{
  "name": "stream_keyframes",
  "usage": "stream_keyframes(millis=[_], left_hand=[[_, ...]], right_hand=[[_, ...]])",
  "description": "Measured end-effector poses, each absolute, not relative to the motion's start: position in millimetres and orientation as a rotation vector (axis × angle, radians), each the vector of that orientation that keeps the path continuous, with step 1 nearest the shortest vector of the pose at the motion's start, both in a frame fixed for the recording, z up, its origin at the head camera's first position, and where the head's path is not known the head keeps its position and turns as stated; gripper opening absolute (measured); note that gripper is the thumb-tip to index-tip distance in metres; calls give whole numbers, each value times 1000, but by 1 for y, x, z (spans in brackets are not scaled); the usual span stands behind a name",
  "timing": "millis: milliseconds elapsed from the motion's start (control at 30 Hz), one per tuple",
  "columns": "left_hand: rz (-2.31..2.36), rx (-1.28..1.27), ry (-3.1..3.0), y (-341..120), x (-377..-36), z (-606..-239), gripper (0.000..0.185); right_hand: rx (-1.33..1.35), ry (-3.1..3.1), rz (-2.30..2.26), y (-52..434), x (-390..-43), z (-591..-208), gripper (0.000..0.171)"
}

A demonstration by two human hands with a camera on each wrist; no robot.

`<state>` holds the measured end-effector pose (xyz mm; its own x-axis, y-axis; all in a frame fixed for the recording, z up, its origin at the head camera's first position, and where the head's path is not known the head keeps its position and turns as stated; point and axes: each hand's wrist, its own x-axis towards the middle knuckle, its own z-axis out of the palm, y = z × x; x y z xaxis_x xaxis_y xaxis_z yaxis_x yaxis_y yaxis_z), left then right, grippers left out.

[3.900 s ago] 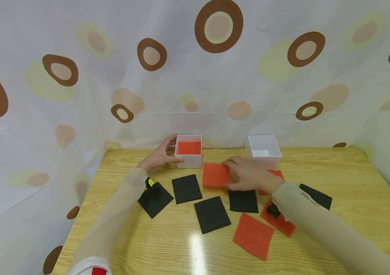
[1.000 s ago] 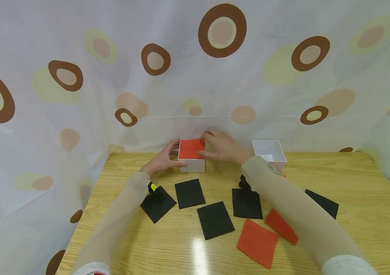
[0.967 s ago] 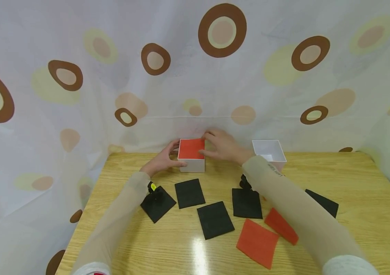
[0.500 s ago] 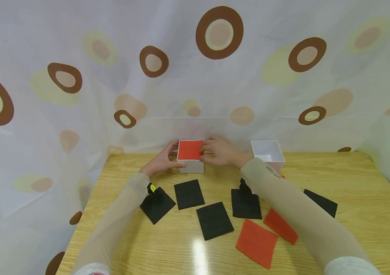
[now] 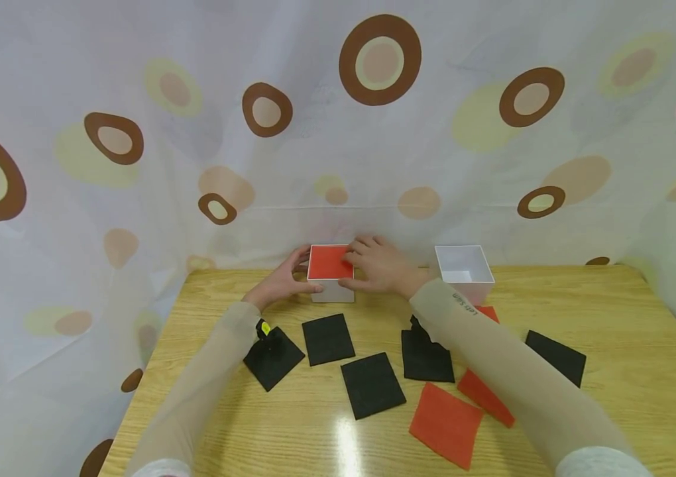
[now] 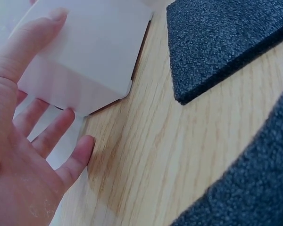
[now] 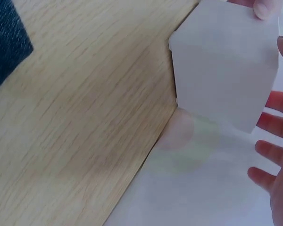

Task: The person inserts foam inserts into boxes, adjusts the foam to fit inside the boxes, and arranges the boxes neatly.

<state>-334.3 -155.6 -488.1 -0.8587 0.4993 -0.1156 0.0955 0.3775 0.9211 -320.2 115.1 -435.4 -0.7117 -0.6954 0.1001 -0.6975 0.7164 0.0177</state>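
Note:
A white box (image 5: 332, 290) stands at the table's back, and a red foam sheet (image 5: 329, 262) lies flat across its open top. My left hand (image 5: 281, 281) grips the box's left side, thumb on the front wall (image 6: 94, 56) and fingers round the far side. My right hand (image 5: 376, 265) lies against the box's right side. Its straight fingers (image 5: 357, 249) touch the sheet's right edge, and its thumb sits low by the front corner. In the right wrist view the box (image 7: 226, 61) shows, with fingers (image 7: 273, 103) spread beyond it.
A second white box (image 5: 463, 271), empty, stands to the right. Black foam sheets (image 5: 327, 338) (image 5: 372, 384) (image 5: 555, 358) and red ones (image 5: 445, 424) (image 5: 484, 394) lie scattered over the wooden table (image 5: 612, 397). A spotted curtain (image 5: 374, 132) closes off the back and sides.
My right hand took a red sheet off the table and laid it on the left box. Over the last second it only settled a little lower. The left hand stayed on the box.

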Motion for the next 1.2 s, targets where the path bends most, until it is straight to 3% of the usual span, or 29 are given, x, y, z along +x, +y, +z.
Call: stream_keyframes(millis=[733,1200], left_hand=[[1468,573,2286,-156,-336,-489,101],[1493,612,2254,-158,-339,-493,96]], right_hand=[[1034,-2915,-121,88,-318,-441,71],[1201,-2943,47,79,-312,-442,60]])
